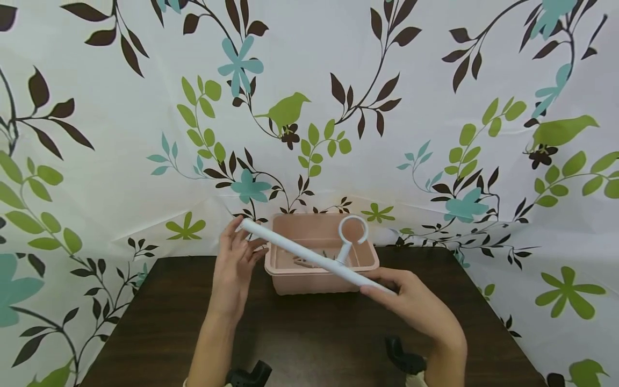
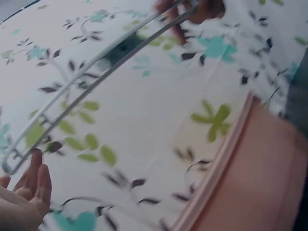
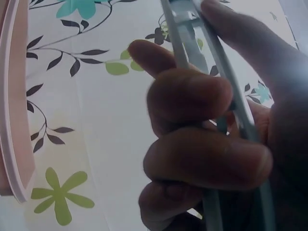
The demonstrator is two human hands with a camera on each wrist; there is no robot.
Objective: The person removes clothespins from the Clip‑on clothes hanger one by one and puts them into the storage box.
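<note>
A long white hanger [image 1: 300, 252] with an open ring hook [image 1: 353, 230] is held at a slant above the pink bin. In the left wrist view it shows two parallel rails. My right hand [image 1: 411, 301] grips its lower right end, and in the right wrist view the fingers [image 3: 207, 159] curl round the rails. The left hand [image 1: 234, 269] is raised at the upper left end, its fingers loosely extended. From the left wrist, those fingertips [image 2: 37, 168] lie just below the hanger's end; whether they touch it I cannot tell.
The pink bin [image 1: 309, 282] stands at the back of the dark wooden table [image 1: 309, 333]. Several small clip-like pieces [image 1: 304, 262] lie inside, partly hidden by the hanger. A leaf-and-bird patterned sheet [image 1: 309, 107] hangs behind and beside the table.
</note>
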